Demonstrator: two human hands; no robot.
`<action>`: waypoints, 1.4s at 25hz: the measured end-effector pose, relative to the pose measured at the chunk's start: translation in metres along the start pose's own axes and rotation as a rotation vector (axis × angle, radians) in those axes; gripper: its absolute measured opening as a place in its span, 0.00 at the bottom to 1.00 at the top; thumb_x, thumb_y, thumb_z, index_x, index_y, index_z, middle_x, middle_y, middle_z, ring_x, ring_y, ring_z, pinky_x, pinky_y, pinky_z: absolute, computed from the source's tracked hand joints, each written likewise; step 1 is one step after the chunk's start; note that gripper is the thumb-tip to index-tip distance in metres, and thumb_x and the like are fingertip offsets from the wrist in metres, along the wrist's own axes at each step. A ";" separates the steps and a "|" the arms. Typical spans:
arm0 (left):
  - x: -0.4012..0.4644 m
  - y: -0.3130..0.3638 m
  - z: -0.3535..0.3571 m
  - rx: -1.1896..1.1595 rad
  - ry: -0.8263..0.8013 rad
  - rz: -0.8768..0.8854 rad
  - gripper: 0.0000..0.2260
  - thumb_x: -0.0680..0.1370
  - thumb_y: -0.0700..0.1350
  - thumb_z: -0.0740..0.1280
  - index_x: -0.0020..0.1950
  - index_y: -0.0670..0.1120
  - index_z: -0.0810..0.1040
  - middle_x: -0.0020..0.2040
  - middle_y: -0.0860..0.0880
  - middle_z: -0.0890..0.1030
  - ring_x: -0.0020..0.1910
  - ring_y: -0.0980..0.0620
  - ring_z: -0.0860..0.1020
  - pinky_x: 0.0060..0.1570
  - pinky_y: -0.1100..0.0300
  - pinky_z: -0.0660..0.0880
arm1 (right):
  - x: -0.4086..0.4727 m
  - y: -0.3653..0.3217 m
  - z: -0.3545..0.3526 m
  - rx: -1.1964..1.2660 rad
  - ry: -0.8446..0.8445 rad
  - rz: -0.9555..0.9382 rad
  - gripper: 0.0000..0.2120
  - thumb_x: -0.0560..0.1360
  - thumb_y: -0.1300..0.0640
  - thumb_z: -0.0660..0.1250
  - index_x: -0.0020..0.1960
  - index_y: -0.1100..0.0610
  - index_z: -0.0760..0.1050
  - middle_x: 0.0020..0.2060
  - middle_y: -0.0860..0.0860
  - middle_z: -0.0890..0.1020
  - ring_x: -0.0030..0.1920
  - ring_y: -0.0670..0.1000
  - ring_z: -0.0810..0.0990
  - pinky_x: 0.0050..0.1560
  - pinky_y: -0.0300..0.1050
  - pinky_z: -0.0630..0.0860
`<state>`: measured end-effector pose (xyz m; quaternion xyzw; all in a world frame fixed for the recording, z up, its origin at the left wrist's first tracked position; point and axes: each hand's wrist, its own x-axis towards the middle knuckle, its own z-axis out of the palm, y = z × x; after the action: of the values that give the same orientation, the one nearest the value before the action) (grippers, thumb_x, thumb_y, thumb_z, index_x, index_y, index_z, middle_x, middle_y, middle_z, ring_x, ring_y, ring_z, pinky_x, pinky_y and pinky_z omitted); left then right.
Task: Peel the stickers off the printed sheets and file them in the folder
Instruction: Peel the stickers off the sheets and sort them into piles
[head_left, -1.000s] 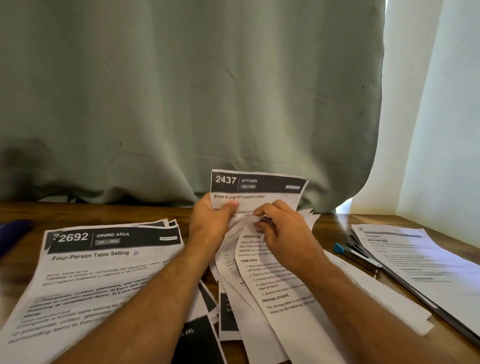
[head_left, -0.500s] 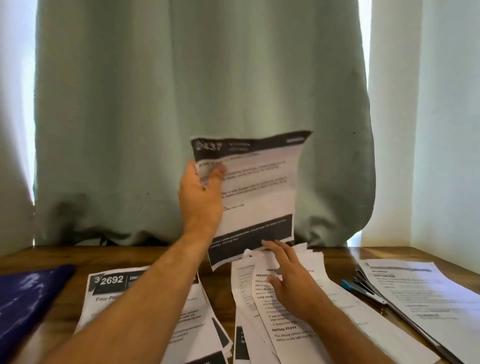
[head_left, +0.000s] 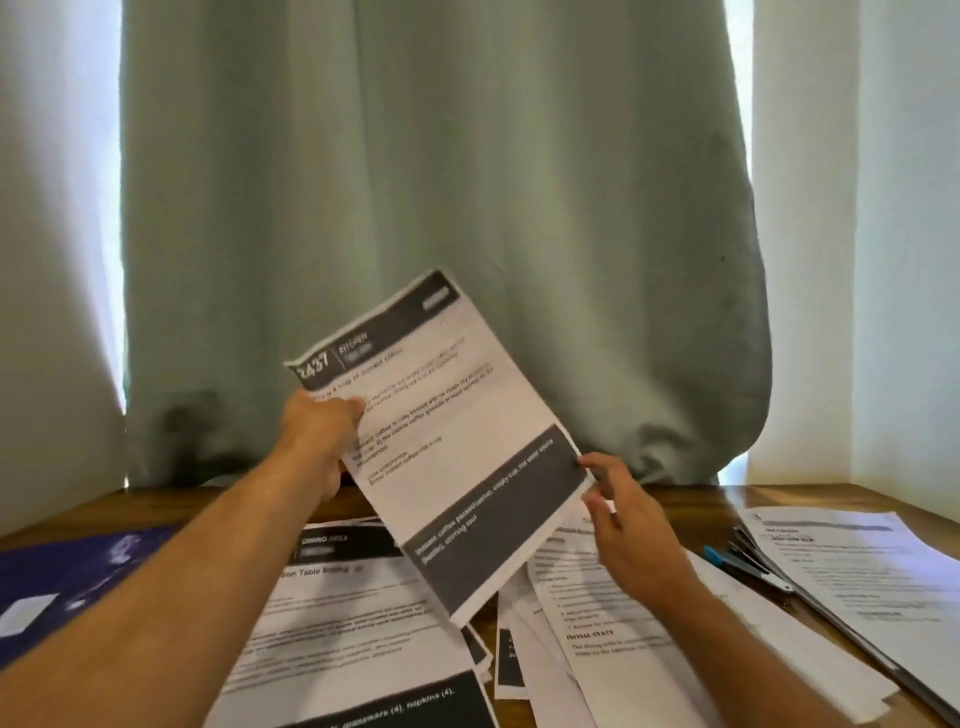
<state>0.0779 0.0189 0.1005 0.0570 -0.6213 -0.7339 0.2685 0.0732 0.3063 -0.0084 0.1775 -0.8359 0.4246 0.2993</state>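
Wooden table (head_left: 691, 496) is covered by loose printed sheets (head_left: 363, 613), with a separate stack (head_left: 862, 566) at far right and a dark blue folder (head_left: 67, 577) lying flat at far left. One sheet headed 2437 (head_left: 447, 431) is held clear of the table, tilted, header end up-left. It is pinched near its header by the left hand (head_left: 319, 441), thumb on the printed face. The right hand (head_left: 631, 519) is spread, fingers relaxed, fingertips touching the sheet's lower right edge, nothing gripped. No sticker can be made out on this sheet. Step judged: filing transfer, sheet headed for the folder. Next move needs the sheet swung left and the folder opened, likely by the free right hand. A blue pen (head_left: 727, 558) lies beside the right stack.
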 end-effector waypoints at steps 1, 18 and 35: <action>0.005 -0.016 -0.012 0.046 0.011 -0.041 0.04 0.81 0.37 0.66 0.50 0.45 0.74 0.49 0.43 0.83 0.46 0.41 0.83 0.50 0.40 0.80 | 0.001 -0.001 -0.001 -0.024 0.045 0.003 0.05 0.83 0.51 0.58 0.57 0.44 0.71 0.47 0.44 0.82 0.42 0.41 0.83 0.39 0.39 0.82; 0.012 -0.126 -0.059 0.191 -0.373 -0.217 0.21 0.72 0.28 0.71 0.60 0.46 0.74 0.50 0.44 0.86 0.47 0.42 0.86 0.52 0.41 0.82 | 0.036 -0.069 0.066 -0.462 -0.227 -0.193 0.21 0.73 0.38 0.69 0.64 0.42 0.73 0.56 0.42 0.76 0.51 0.44 0.77 0.57 0.45 0.78; 0.035 -0.098 -0.102 0.847 -0.197 0.265 0.12 0.77 0.49 0.72 0.60 0.54 0.77 0.54 0.54 0.79 0.49 0.57 0.78 0.53 0.56 0.77 | 0.022 -0.085 0.114 -0.344 -0.436 0.085 0.07 0.71 0.57 0.74 0.39 0.49 0.76 0.42 0.43 0.81 0.39 0.46 0.80 0.37 0.40 0.79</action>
<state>0.0592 -0.0790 -0.0062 0.0117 -0.8912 -0.3764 0.2528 0.0632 0.1636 0.0045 0.1761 -0.9470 0.2404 0.1203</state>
